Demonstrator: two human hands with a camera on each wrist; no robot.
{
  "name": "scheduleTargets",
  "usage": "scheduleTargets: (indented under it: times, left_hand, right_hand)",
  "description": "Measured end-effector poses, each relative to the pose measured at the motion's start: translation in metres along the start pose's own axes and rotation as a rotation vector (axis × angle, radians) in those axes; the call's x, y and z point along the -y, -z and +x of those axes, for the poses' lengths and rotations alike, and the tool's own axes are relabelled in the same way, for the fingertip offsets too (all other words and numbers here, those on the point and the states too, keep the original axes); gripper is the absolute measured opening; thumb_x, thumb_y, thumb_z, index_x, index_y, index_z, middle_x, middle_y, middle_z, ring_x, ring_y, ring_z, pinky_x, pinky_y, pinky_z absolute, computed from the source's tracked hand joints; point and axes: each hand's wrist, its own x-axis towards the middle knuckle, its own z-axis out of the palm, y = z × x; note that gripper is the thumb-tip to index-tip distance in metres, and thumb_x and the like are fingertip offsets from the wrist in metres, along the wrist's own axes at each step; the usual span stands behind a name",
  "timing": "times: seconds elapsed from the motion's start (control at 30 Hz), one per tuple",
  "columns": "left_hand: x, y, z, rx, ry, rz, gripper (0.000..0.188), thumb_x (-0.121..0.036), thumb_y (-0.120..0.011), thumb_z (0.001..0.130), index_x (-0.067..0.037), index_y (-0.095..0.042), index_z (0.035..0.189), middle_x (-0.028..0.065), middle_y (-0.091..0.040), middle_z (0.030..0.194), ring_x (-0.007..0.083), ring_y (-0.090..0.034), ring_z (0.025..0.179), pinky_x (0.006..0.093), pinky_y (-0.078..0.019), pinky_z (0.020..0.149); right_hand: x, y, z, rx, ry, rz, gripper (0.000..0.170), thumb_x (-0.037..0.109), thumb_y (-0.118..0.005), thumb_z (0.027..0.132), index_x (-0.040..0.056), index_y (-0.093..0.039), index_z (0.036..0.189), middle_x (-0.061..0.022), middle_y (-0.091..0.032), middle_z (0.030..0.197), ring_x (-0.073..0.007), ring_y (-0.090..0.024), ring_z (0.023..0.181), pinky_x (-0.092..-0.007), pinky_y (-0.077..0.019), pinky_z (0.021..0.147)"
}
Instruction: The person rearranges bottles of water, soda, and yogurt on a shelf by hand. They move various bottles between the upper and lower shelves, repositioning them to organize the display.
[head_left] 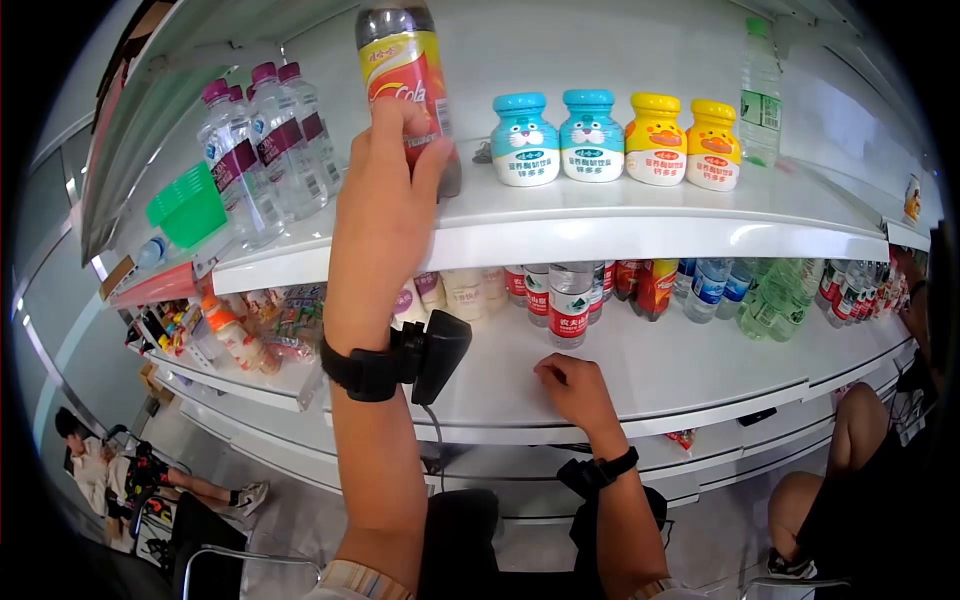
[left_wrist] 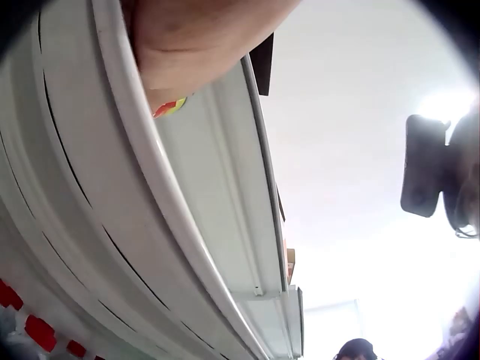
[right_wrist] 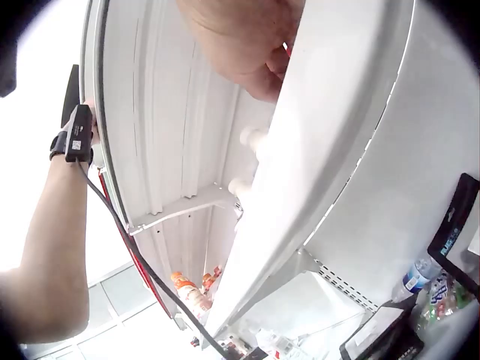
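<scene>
A large cola bottle point(head_left: 408, 75) with a yellow and red label stands upright on the top shelf, and my left hand point(head_left: 385, 190) grips its lower half from the front. In the left wrist view the left hand point(left_wrist: 202, 45) covers nearly all of the bottle; a bit of red and yellow label point(left_wrist: 171, 107) shows below it. My right hand point(head_left: 575, 388) is over the lower shelf's front area, fingers loosely curled, in front of a red-labelled water bottle point(head_left: 570, 305). In the right wrist view, the right hand point(right_wrist: 244, 41) is partly hidden by the shelf edge.
Blue-capped jars point(head_left: 592, 135) and yellow-capped jars point(head_left: 656, 140) stand right of the cola. Purple-capped water bottles point(head_left: 278, 150) and a green basket point(head_left: 188, 205) are on the left. A green-labelled bottle point(head_left: 760, 100) is at the right. People sit at both sides.
</scene>
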Motion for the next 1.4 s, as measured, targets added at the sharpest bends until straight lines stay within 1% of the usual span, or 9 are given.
scheduleTargets:
  times: [0.1,0.17,0.27,0.37,0.83,1.03,1.2,1.3,1.4]
  left_hand:
    - [0.005,-0.001,0.002,0.017,-0.052,-0.038,0.017,-0.013,-0.064,0.093,-0.005,-0.049,0.098,0.0052,-0.057,0.087,0.0147,-0.052,0.078,0.0303,-0.0458,0.073]
    - [0.004,0.0,0.003,0.021,-0.034,-0.038,0.016,-0.011,-0.065,0.091,-0.004,-0.051,0.095,0.0053,-0.057,0.084,0.0136,-0.051,0.076,0.0294,-0.0452,0.072]
    - [0.005,0.0,0.003,0.029,-0.009,-0.035,0.016,-0.01,-0.067,0.089,-0.003,-0.053,0.089,0.0059,-0.059,0.08,0.0128,-0.051,0.073,0.0285,-0.0441,0.07]
    - [-0.002,0.002,0.0,0.053,0.085,-0.004,0.021,-0.015,-0.07,0.086,-0.001,-0.054,0.083,0.0072,-0.06,0.077,0.0135,-0.051,0.071,0.0285,-0.0432,0.067]
    - [-0.005,-0.001,0.006,0.095,0.286,0.164,0.04,-0.034,-0.078,0.08,-0.002,-0.054,0.074,0.0088,-0.057,0.065,0.0161,-0.048,0.058,0.0335,-0.0409,0.055]
    - [0.0,0.002,-0.001,0.034,0.222,0.252,0.044,-0.037,-0.075,0.08,-0.005,-0.056,0.103,0.0163,-0.068,0.09,0.0355,-0.065,0.086,0.0441,-0.05,0.077]
    - [0.042,0.048,0.012,-0.459,0.001,0.478,0.071,-0.03,-0.08,0.075,0.0,-0.046,0.129,0.0243,-0.054,0.121,0.039,-0.049,0.117,0.0463,-0.0409,0.098]
    - [0.071,0.074,0.015,-0.559,-0.001,0.634,0.087,-0.035,-0.081,0.075,0.005,-0.035,0.138,0.0276,-0.05,0.126,0.0415,-0.044,0.123,0.0483,-0.0373,0.103]
    - [0.113,0.088,0.017,-0.542,0.052,0.705,0.096,-0.036,-0.081,0.076,0.008,-0.026,0.142,0.0328,-0.051,0.126,0.0436,-0.049,0.12,0.0465,-0.0389,0.103]
  right_hand:
    - [-0.001,-0.001,-0.001,-0.011,0.031,0.009,0.013,0.009,-0.064,0.087,-0.0007,-0.069,0.094,-0.0148,-0.069,0.079,-0.0229,-0.067,0.068,-0.0307,-0.0515,0.067]
    - [0.001,-0.001,0.0,-0.018,0.02,0.037,0.012,0.009,-0.062,0.083,0.0,-0.067,0.09,-0.0176,-0.067,0.08,-0.0337,-0.065,0.071,-0.0363,-0.0513,0.067]
    - [0.001,0.0,0.0,0.005,0.007,-0.007,0.013,0.009,-0.064,0.087,-0.0008,-0.069,0.093,-0.015,-0.069,0.078,-0.0244,-0.068,0.069,-0.0314,-0.052,0.068]
    - [0.004,0.001,-0.001,-0.015,0.012,0.042,0.012,0.009,-0.062,0.083,0.0,-0.067,0.089,-0.0177,-0.067,0.08,-0.0344,-0.065,0.072,-0.0373,-0.0515,0.067]
    - [0.002,-0.002,0.0,-0.015,0.003,-0.01,0.013,0.01,-0.064,0.085,-0.0002,-0.068,0.092,-0.0174,-0.068,0.08,-0.0307,-0.066,0.072,-0.0347,-0.0519,0.069]
    - [-0.003,-0.002,0.0,-0.015,0.046,-0.033,0.014,0.01,-0.064,0.086,-0.0008,-0.069,0.094,-0.0159,-0.069,0.08,-0.0256,-0.067,0.069,-0.0316,-0.0521,0.068]
    - [-0.004,-0.002,-0.001,-0.02,0.033,-0.005,0.013,0.009,-0.063,0.086,-0.0005,-0.068,0.093,-0.0153,-0.069,0.079,-0.0241,-0.067,0.069,-0.0307,-0.052,0.067]
    - [-0.004,-0.003,-0.002,-0.015,0.002,0.064,0.011,0.01,-0.063,0.085,0.0006,-0.066,0.09,-0.0194,-0.066,0.08,-0.036,-0.066,0.074,-0.0367,-0.0515,0.067]
    - [-0.005,-0.004,0.001,-0.026,0.043,0.014,0.012,0.011,-0.065,0.087,-0.0004,-0.068,0.091,-0.0142,-0.07,0.078,-0.0225,-0.067,0.067,-0.0299,-0.0517,0.065]
